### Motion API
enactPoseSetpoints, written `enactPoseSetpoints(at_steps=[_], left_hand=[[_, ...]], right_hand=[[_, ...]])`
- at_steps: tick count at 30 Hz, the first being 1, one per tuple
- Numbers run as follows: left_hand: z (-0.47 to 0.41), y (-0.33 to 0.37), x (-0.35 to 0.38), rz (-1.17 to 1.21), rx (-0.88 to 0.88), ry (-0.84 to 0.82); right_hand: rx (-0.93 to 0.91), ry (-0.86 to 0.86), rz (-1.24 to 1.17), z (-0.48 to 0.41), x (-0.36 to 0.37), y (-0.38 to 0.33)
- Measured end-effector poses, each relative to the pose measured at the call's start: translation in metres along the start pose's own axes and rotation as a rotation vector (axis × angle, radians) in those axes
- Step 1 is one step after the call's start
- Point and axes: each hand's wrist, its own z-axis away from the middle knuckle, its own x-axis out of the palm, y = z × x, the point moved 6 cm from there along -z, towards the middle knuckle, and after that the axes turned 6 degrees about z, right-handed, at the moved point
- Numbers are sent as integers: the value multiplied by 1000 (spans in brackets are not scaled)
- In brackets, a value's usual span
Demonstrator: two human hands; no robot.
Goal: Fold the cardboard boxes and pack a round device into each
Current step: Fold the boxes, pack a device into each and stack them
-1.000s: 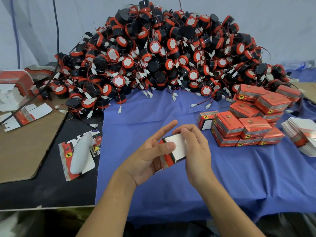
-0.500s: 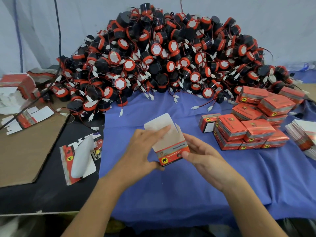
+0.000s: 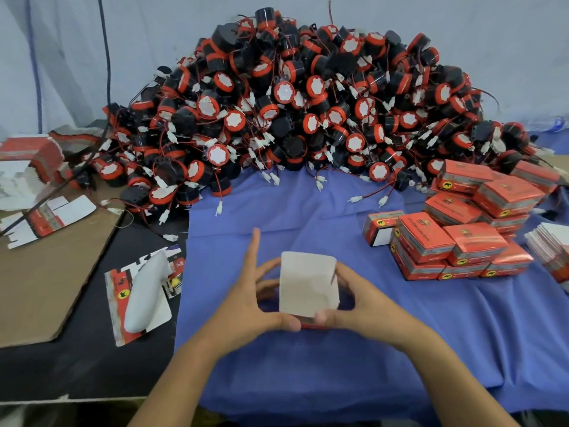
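The half-folded cardboard box [image 3: 308,283] is pinched between both hands, left hand [image 3: 249,306] and right hand [image 3: 360,303]. Being light and easily creased, it is probably best gripped at its side edges.

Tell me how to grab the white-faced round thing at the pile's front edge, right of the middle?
Pinch that round device by its red rim, on opposite sides, coming from the front and above. Its white face points toward you at the edge of the pile, with bare blue cloth in front and the rest packed behind.
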Motion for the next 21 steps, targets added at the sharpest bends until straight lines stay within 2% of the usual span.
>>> enactPoseSetpoints(at_steps=[3,7,10,12,15,18,21], left_hand=[[-4,5,-10,137,-16,21],[-25,14,-38,369,-45,308],[-54,13,-57,407,-59,480],[-79,8,-67,411,-90,550],[-122,-8,-73,381,-221,588],[-157,-24,-75,295,-336,628],[-185,-38,-103,212,-340,820]], right_hand=[[-1,33,-244,-10,-14,-4],[18,7,-537,-49,-30,-17],[60,-13,-602,-101,-36,-30],[110,-47,-590,-137,-31,-36],[163,-89,-434,-193,-15,-43],[193,-48,-268,-236,2,-49],[128,-50,-110,-295,18,-61]])
